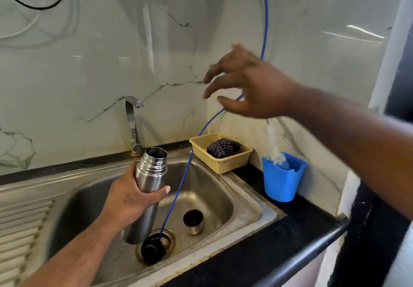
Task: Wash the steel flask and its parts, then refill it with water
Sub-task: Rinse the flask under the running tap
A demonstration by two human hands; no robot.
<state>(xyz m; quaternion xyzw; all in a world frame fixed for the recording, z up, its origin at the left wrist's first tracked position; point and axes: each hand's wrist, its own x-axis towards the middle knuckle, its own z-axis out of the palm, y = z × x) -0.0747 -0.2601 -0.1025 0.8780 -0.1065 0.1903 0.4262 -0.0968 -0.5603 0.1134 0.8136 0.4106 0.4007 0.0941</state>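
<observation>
Marble-veined wall (pixel 89 74) backs a steel sink (pixel 252 199) set into a black counter (pixel 301 226). The flask (pixel 149 175) hangs over the basin, held in the air with its long axis nearly upright. Its open, uncapped mouth points toward 12 to 1 o'clock and its base toward 6 to 7 o'clock, just above the drain (pixel 172 237). The left hand (pixel 127 199) wraps round the flask's middle from the 9 o'clock side, thumb across the front. The right hand (pixel 252 85) is raised well apart at the flask's 1 o'clock, before the wall. Its fingers are spread and loosely bent and it grips nothing, and it is blurred. A thin blue tube (pixel 185 175) comes down from 12 o'clock, passes behind that hand, runs close by the flask's right side and ends in the drain. A black stopper (pixel 153 249) sits on the drain at the flask's 6 o'clock, close under its base. A steel cup (pixel 193 222) with a dark inside stands upright on the basin floor at the flask's 4 o'clock. The tap (pixel 133 125) rises behind the flask at 11 o'clock, spout turned toward 3 o'clock. On the counter at 2 o'clock stands a yellow basket (pixel 221 163) holding a checked cloth (pixel 223 148). At its 4 o'clock a blue holder (pixel 281 181) against the wall carries a white brush (pixel 273 143).
</observation>
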